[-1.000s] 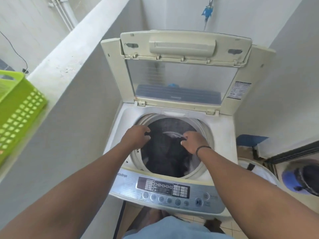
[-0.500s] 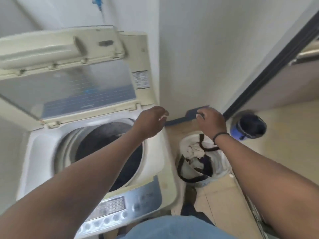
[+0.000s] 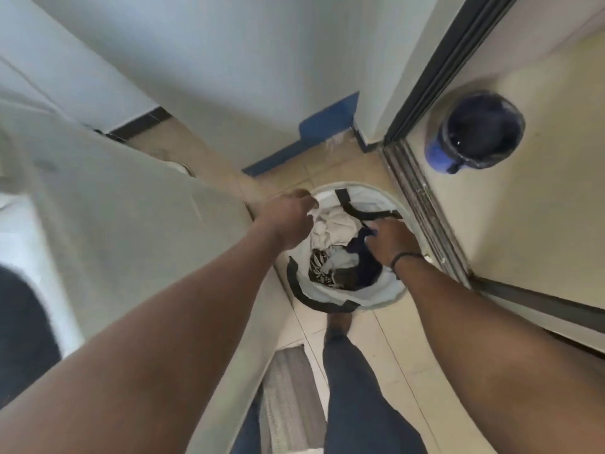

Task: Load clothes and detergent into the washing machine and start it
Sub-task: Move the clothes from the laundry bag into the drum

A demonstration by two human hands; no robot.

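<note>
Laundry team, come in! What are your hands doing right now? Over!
Left hand and right hand both down in laundry bag. Grip unclear. Clothes not lifted yet. Nothing blocking.

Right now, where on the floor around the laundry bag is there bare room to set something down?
Bare tile lies between the laundry bag and the blue skirting, and right of the person's leg. It is crowded left, where the washing machine abuts the bag, and right, against the door track.
</note>
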